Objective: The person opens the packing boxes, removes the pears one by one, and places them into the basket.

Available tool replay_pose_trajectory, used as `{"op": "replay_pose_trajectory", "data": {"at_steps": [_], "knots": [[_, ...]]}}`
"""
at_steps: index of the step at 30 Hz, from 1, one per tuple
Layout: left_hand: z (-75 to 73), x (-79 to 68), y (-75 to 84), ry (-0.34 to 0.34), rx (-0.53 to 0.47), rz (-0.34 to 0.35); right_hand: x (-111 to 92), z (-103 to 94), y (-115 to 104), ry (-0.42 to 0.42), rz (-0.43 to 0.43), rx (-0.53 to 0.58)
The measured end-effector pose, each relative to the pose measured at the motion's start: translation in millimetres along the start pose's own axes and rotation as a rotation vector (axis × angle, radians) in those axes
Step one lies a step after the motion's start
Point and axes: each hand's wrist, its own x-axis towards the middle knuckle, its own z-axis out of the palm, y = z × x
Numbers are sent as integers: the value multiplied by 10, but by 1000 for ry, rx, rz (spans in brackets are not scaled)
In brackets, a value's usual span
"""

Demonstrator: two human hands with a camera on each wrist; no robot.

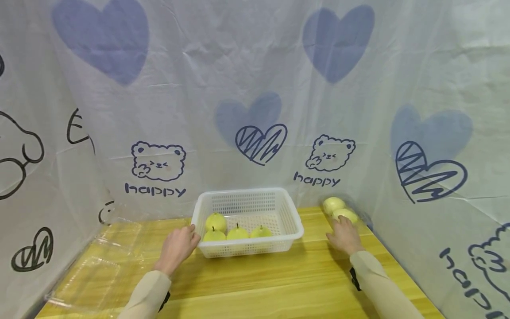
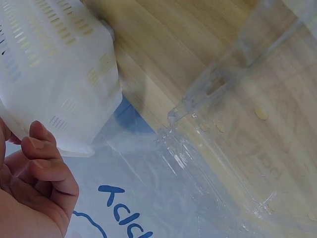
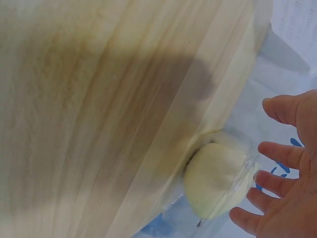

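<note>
A white plastic basket (image 1: 251,246) stands at the back middle of the wooden table, with several yellow-green pears (image 1: 237,232) along its near and left sides. At its left rim is my left hand (image 1: 178,248); the curled fingers (image 2: 47,161) grip the edge, though the thumb is mostly hidden in the left wrist view. My right hand (image 1: 345,235) reaches over two pears (image 1: 334,204) at the table's back right corner. Spread fingers (image 3: 280,153) show in the right wrist view, close to one pear (image 3: 215,181) with clear plastic around it; contact is hard to tell.
Clear plastic containers (image 1: 89,281) lie on the left of the table (image 1: 239,288); one container (image 2: 247,124) fills the right of the left wrist view. A white sheet (image 1: 207,88) with hearts and bear drawings hangs close behind and along both sides.
</note>
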Motion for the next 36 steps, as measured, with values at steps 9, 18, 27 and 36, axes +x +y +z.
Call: {"op": "replay_pose_trajectory", "data": {"at_steps": [9, 18, 27, 36], "knots": [[-9, -3, -11, 7, 2, 8, 46, 5, -38, 116, -7, 21], [-17, -2, 5, 3, -5, 6, 123, -66, -16, 195, 32, 30], [-4, -1, 22, -14, -15, -5, 110, -86, 55, -8, 185, 28], [-16, -7, 3, -12, -17, -6, 146, -113, 80, -102, 231, 84]]}}
